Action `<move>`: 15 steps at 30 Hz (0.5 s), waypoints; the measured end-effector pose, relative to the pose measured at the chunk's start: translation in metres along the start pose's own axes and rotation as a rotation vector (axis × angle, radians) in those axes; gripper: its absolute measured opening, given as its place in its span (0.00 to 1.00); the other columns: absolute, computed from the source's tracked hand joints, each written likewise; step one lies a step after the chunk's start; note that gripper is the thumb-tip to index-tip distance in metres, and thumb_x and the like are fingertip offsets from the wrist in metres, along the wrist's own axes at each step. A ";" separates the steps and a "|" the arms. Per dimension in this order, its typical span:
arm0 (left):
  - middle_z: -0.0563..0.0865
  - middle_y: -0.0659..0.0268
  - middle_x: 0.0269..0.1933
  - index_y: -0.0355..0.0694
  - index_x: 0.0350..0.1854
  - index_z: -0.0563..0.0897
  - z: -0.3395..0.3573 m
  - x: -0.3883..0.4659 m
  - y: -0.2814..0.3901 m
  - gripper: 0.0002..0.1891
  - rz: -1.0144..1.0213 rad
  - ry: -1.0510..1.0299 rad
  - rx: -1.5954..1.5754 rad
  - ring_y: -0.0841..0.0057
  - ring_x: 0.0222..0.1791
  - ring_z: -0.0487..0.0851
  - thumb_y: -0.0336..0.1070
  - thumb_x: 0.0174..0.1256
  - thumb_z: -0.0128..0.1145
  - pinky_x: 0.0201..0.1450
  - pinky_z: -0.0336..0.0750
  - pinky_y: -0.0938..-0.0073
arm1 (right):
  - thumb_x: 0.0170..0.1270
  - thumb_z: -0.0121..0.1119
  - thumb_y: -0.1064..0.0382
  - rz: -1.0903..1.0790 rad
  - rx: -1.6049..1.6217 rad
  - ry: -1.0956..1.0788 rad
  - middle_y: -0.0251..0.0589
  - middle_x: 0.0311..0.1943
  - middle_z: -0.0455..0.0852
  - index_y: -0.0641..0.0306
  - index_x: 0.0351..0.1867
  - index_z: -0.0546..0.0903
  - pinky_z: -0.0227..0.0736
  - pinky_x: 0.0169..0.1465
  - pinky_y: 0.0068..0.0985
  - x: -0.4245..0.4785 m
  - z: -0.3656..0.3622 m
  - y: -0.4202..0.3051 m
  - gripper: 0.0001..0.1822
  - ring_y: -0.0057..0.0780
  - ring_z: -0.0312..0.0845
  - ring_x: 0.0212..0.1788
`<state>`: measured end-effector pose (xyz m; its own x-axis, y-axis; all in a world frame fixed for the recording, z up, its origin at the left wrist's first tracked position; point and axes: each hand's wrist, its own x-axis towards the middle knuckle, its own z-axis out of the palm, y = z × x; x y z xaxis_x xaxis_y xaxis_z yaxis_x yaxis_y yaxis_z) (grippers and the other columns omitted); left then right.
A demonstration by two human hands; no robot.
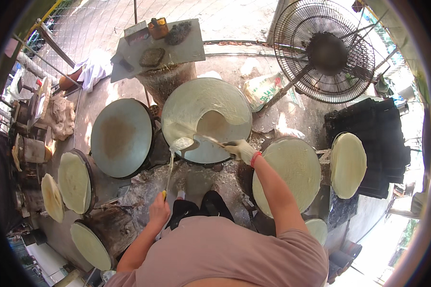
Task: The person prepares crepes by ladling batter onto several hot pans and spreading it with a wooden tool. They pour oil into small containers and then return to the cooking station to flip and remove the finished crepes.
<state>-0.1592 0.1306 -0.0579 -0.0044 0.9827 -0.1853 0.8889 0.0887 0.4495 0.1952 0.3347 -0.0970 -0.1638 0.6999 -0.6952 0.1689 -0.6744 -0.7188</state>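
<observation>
My left hand is bare and grips the handle of a ladle, whose batter-coated bowl is over the near left edge of the middle round griddle. In my right hand, which wears a pale work glove, is a flat spreader, its blade over the same griddle. Pale batter covers the far and left parts of that griddle in a curved band. Bare metal shows at its centre and near side.
Left stands a bare round griddle; beyond it, several griddles hold pale sheets. At right is a batter-covered griddle, with another pale round by black stacked slabs. A large fan and a board with a brush-like pad lie farther out.
</observation>
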 end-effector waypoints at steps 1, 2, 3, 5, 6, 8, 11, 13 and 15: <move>0.81 0.46 0.35 0.36 0.46 0.69 -0.001 -0.001 -0.004 0.12 0.005 -0.003 0.000 0.45 0.33 0.80 0.31 0.62 0.51 0.34 0.73 0.48 | 0.64 0.58 0.60 0.033 0.085 0.093 0.29 0.24 0.78 0.61 0.48 0.83 0.55 0.18 0.21 0.002 -0.005 0.010 0.14 0.17 0.62 0.16; 0.81 0.47 0.35 0.36 0.46 0.70 -0.003 0.002 -0.005 0.12 0.040 -0.025 -0.004 0.45 0.34 0.80 0.31 0.62 0.51 0.34 0.73 0.49 | 0.63 0.60 0.62 0.016 0.408 0.359 0.27 0.25 0.79 0.59 0.48 0.83 0.55 0.18 0.19 0.055 -0.024 0.068 0.13 0.17 0.62 0.16; 0.81 0.47 0.35 0.36 0.46 0.70 -0.005 -0.001 -0.009 0.11 0.044 -0.015 -0.009 0.46 0.34 0.80 0.31 0.62 0.51 0.34 0.73 0.49 | 0.63 0.60 0.60 -0.014 0.432 0.322 0.29 0.24 0.79 0.61 0.49 0.83 0.55 0.18 0.20 0.054 -0.015 0.075 0.15 0.18 0.63 0.16; 0.81 0.48 0.35 0.37 0.45 0.70 -0.009 0.003 -0.016 0.11 0.082 0.000 -0.027 0.46 0.34 0.80 0.31 0.62 0.51 0.34 0.74 0.50 | 0.63 0.60 0.55 -0.083 0.489 0.276 0.32 0.22 0.78 0.66 0.50 0.81 0.56 0.18 0.22 0.029 0.006 0.084 0.19 0.20 0.64 0.16; 0.81 0.48 0.35 0.37 0.45 0.71 -0.011 0.003 -0.024 0.11 0.116 0.020 -0.042 0.47 0.34 0.80 0.31 0.62 0.51 0.34 0.74 0.50 | 0.63 0.60 0.55 -0.158 0.124 0.196 0.32 0.25 0.78 0.67 0.50 0.82 0.58 0.19 0.22 -0.022 0.041 0.045 0.19 0.20 0.66 0.18; 0.81 0.48 0.35 0.37 0.45 0.72 -0.014 0.008 -0.040 0.11 0.225 0.037 -0.090 0.47 0.34 0.80 0.31 0.62 0.53 0.34 0.74 0.51 | 0.64 0.59 0.57 -0.040 0.178 -0.021 0.30 0.25 0.77 0.65 0.52 0.80 0.57 0.20 0.19 -0.047 0.049 0.059 0.19 0.16 0.67 0.21; 0.81 0.49 0.33 0.36 0.47 0.74 -0.040 0.013 -0.062 0.12 0.316 0.043 -0.245 0.46 0.32 0.80 0.30 0.62 0.55 0.32 0.74 0.54 | 0.64 0.59 0.59 0.024 0.489 0.143 0.29 0.23 0.74 0.61 0.57 0.78 0.54 0.19 0.17 -0.079 0.091 0.085 0.20 0.14 0.64 0.19; 0.81 0.53 0.29 0.36 0.48 0.75 -0.066 0.016 -0.072 0.13 0.325 0.031 -0.358 0.53 0.27 0.80 0.31 0.62 0.56 0.29 0.73 0.59 | 0.67 0.55 0.60 -0.010 0.748 0.256 0.27 0.21 0.71 0.56 0.55 0.77 0.53 0.17 0.18 -0.113 0.139 0.101 0.16 0.15 0.64 0.19; 0.79 0.57 0.26 0.35 0.48 0.76 -0.095 0.023 -0.086 0.13 0.324 0.003 -0.460 0.61 0.24 0.80 0.31 0.63 0.57 0.27 0.72 0.64 | 0.67 0.55 0.59 0.080 0.759 0.366 0.28 0.23 0.73 0.59 0.55 0.76 0.56 0.18 0.18 -0.099 0.209 0.111 0.17 0.17 0.68 0.20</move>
<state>-0.2787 0.1609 -0.0176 0.2338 0.9719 0.0276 0.5535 -0.1564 0.8180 0.0272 0.1416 -0.1091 0.1685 0.5874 -0.7915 -0.5530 -0.6084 -0.5692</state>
